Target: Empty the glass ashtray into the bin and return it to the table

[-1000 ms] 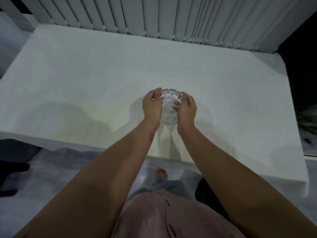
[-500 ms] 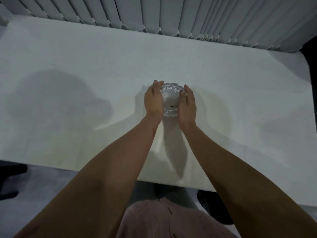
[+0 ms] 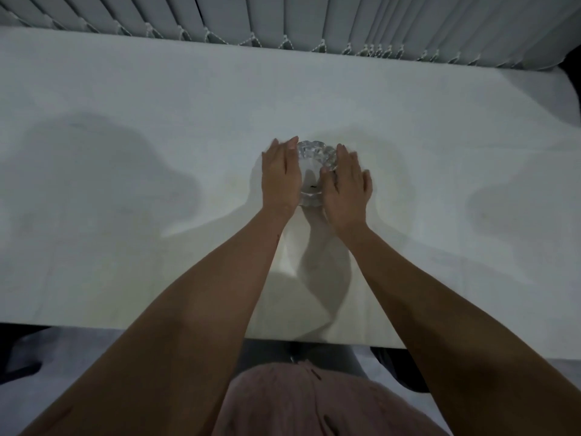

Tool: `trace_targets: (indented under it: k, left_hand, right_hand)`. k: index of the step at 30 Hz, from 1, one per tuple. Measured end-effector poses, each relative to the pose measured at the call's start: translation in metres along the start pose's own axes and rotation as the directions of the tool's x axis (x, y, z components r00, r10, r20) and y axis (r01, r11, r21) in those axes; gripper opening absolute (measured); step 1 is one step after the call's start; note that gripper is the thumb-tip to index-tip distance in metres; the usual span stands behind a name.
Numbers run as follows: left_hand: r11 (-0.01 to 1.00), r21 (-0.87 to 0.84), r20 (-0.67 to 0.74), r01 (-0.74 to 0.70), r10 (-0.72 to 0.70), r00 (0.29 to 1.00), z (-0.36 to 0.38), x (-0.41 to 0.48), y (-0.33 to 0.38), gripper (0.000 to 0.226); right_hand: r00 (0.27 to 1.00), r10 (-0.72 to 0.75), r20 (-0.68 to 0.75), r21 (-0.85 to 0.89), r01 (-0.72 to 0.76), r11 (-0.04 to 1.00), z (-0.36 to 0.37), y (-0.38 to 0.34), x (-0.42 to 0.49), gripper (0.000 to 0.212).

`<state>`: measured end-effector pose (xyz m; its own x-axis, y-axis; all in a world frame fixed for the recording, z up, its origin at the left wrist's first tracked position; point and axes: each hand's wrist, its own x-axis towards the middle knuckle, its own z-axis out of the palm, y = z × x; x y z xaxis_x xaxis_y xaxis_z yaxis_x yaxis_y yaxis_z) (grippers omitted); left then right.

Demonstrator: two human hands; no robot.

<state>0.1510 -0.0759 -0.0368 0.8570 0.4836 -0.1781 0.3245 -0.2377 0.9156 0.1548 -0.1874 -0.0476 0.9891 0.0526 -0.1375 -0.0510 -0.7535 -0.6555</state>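
The glass ashtray (image 3: 312, 166), clear with a scalloped rim and a small dark speck inside, sits on the white table (image 3: 132, 114) near its middle. My left hand (image 3: 280, 179) lies flat against its left side, fingers straight and pointing away from me. My right hand (image 3: 348, 191) is at its right side with the fingers spread and the thumb by the rim. Neither hand curls around the glass. The lower edge of the ashtray is hidden between my hands. No bin is in view.
Grey vertical blinds (image 3: 283, 17) hang along the table's far edge. The table's near edge (image 3: 125, 328) runs just in front of my body, with dark floor and a dark chair part (image 3: 399, 369) below it.
The ashtray has come down onto the table and further in from the near edge. My fingers, curled around it before, have straightened and spread. My view has moved forward over the table.
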Motion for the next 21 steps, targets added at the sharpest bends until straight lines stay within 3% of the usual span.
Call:
trace_targets:
  k: [4, 8, 13, 21]
  left_hand:
    - [0.959, 0.241, 0.057, -0.148, 0.139, 0.989, -0.013, -0.004, -0.02, 0.046]
    - [0.769, 0.534, 0.164, -0.351, 0.313, 0.935, -0.032, -0.022, -0.042, 0.064]
    - [0.576, 0.714, 0.299, -0.399, 0.264, 0.917, -0.038, -0.025, -0.047, 0.068]
    - [0.465, 0.809, 0.318, -0.36, 0.171, 0.933, -0.024, 0.009, -0.022, 0.07]
  right_hand:
    - [0.999, -0.032, -0.036, -0.039, 0.031, 0.999, -0.006, 0.013, -0.012, 0.064]
    - [0.996, -0.087, -0.019, -0.118, 0.084, 0.989, -0.006, 0.025, -0.03, 0.067]
    - [0.99, -0.139, 0.038, -0.263, 0.144, 0.954, -0.01, 0.027, -0.031, 0.066]
    - [0.994, -0.068, 0.085, -0.376, 0.095, 0.922, -0.018, 0.009, 0.01, 0.066]
